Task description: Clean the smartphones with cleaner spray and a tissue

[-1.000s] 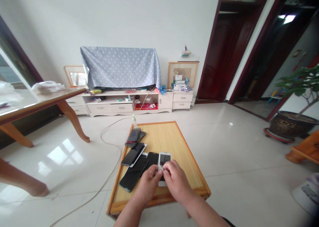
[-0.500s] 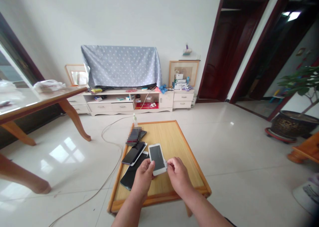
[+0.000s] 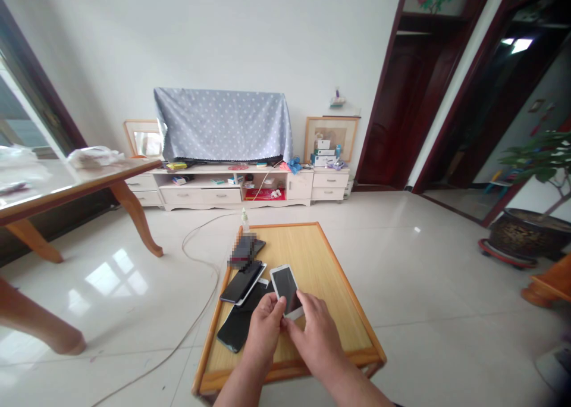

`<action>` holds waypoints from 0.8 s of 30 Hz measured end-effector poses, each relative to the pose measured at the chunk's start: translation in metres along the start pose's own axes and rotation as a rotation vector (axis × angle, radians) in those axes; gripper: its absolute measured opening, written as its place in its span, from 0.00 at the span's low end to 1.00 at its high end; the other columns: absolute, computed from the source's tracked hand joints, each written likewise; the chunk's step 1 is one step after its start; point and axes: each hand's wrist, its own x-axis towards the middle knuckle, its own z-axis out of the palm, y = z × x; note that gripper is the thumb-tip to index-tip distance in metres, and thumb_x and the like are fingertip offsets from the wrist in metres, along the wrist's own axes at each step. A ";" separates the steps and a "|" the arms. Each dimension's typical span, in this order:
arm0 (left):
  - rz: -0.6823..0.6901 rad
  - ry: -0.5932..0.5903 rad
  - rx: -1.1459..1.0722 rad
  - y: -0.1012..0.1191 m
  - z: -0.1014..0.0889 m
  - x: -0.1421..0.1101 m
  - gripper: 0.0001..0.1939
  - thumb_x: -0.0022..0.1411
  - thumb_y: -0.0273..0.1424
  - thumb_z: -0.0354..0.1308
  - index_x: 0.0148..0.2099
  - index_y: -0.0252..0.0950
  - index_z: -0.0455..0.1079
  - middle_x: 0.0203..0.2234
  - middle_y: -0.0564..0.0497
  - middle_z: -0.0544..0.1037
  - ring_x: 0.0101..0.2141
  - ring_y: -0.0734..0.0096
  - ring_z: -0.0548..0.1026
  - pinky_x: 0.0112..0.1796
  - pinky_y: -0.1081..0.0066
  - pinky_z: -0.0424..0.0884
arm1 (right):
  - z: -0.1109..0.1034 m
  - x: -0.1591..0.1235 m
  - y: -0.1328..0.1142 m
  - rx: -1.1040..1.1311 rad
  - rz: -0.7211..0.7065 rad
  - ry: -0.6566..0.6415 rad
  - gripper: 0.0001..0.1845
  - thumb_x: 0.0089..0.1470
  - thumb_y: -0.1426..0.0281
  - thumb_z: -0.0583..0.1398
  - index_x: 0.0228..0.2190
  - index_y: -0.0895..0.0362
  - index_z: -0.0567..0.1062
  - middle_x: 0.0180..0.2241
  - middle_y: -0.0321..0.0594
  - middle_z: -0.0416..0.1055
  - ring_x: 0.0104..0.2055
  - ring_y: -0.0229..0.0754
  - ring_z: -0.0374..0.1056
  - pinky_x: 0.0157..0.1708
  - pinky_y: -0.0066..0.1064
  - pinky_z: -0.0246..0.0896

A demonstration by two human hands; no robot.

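A white smartphone point(image 3: 284, 285) with a dark screen is held tilted above the small wooden table point(image 3: 307, 246). My left hand point(image 3: 264, 328) grips its lower left side, thumb on the front edge. My right hand point(image 3: 317, 331) closes round the lower right side, fingers along the edge and thumb near the bottom corner. Whether a whitish scrap is still tucked in the right hand cannot be seen. Left of the hands lie a dark phone point(image 3: 241, 282) overlapping a white-edged one, and a larger black device point(image 3: 236, 329), partly covered.
A blurred dark item point(image 3: 243, 249) and a small clear bottle point(image 3: 245, 218) are at the table's far left corner. A cable point(image 3: 187, 329) runs across the floor at left. Beyond stands a white TV cabinet point(image 3: 214, 197); a larger table point(image 3: 129, 172) is at left.
My right hand has gone from pinching a whitish scrap at the phone's right edge to wrapping round that edge. The phone is now turned slightly and sits a little lower and further right in view.
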 end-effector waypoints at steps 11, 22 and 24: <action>0.054 -0.094 -0.015 0.007 0.011 0.009 0.19 0.59 0.47 0.63 0.40 0.36 0.73 0.34 0.48 0.78 0.36 0.66 0.74 0.41 0.69 0.69 | 0.005 0.022 -0.002 -0.129 0.092 0.108 0.28 0.56 0.61 0.63 0.57 0.50 0.68 0.44 0.47 0.75 0.46 0.56 0.70 0.44 0.43 0.66; 0.111 -0.034 0.152 -0.004 0.003 0.030 0.30 0.57 0.49 0.64 0.55 0.36 0.71 0.43 0.40 0.80 0.44 0.55 0.78 0.46 0.62 0.72 | 0.025 0.105 0.064 -0.245 0.294 0.105 0.31 0.49 0.58 0.65 0.53 0.55 0.71 0.45 0.51 0.76 0.50 0.58 0.70 0.45 0.41 0.64; 0.160 -0.018 0.217 -0.006 -0.001 0.033 0.26 0.57 0.49 0.64 0.52 0.38 0.74 0.42 0.41 0.81 0.44 0.53 0.79 0.46 0.61 0.73 | 0.027 0.132 0.081 -0.312 0.342 0.082 0.30 0.49 0.58 0.64 0.53 0.55 0.71 0.43 0.51 0.76 0.49 0.57 0.71 0.44 0.41 0.63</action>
